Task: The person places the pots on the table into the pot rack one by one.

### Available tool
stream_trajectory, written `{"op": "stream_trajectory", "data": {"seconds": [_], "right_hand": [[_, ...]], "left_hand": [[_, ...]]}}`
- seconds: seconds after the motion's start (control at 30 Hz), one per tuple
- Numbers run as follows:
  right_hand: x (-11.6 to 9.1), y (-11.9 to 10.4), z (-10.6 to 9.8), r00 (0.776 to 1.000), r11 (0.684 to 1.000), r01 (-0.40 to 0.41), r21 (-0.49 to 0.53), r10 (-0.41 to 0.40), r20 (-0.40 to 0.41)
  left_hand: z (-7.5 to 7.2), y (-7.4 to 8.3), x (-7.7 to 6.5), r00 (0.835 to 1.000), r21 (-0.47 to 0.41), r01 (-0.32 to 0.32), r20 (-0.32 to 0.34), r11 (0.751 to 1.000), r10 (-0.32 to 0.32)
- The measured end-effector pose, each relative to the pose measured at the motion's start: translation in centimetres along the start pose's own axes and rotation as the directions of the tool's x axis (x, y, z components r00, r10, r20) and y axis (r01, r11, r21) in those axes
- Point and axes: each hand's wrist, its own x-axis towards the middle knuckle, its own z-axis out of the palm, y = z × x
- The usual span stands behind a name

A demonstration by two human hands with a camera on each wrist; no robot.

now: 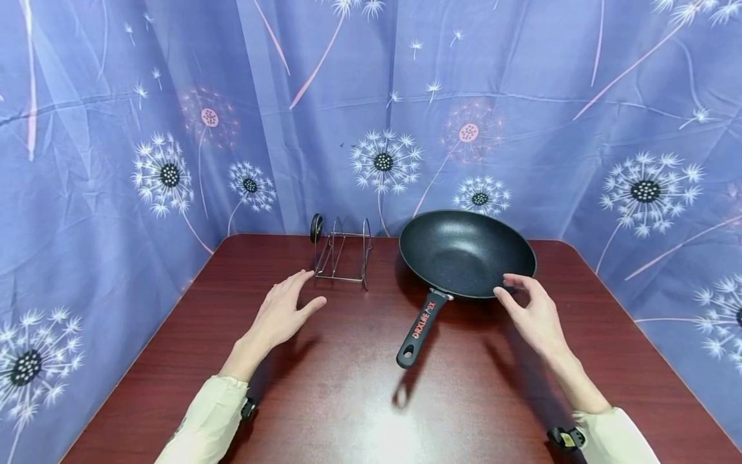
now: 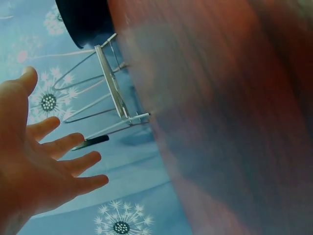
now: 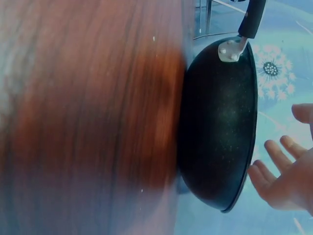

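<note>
A black wok [image 1: 464, 251] sits toward the back right of the table, its long handle [image 1: 422, 328] with red lettering slanting to the front left. My right hand [image 1: 530, 312] hovers at the wok's near right rim, thumb and fingers spread apart with nothing between them. To the left stands a wire rack [image 1: 342, 258] of thin metal bars, with a round black piece [image 1: 316, 228] at its upper left. My left hand [image 1: 281, 309] is held in front of the rack, fingers extended and thumb apart, holding nothing. The left wrist view shows its fingers [image 2: 83, 161] splayed beside the rack [image 2: 112, 83].
Both things stand on a dark red-brown wooden table [image 1: 359, 399], near its back edge. A blue curtain [image 1: 324, 148] with dandelion prints hangs behind and along both sides. The wok's handle juts out over the table between the two hands.
</note>
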Motion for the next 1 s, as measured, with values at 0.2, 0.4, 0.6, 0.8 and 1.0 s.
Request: {"op": "stream_trajectory", "data": {"seconds": [0.2,0.4,0.6,0.8,1.0], "right_hand": [[-0.3,-0.6,0.1,1.0,0.998,0.004,0.056,-0.004,0.008],[-0.5,-1.5,0.3,0.994,0.985,-0.035,0.171,0.016,0.108],[-0.5,-2.1,0.6,0.978,0.941,-0.103,0.322,0.037,0.205],[-0.7,-2.2,1.1,0.966,0.907,-0.158,0.39,0.061,0.249],[-0.9,-2.7,1.5,0.945,0.87,-0.229,0.436,0.092,0.313]], "left_hand": [[0.0,0.7,0.0,1.0,-0.112,0.016,0.017,0.994,-0.014],[0.5,1.5,0.1,0.997,-0.276,0.055,0.068,0.959,-0.038],[0.9,3.0,-0.2,0.995,-0.359,0.051,0.101,0.932,-0.015],[1.6,4.0,-0.3,0.993,-0.412,0.046,0.121,0.91,0.004],[1.9,5.0,-0.5,0.99,-0.484,0.072,0.144,0.872,-0.002]]}}
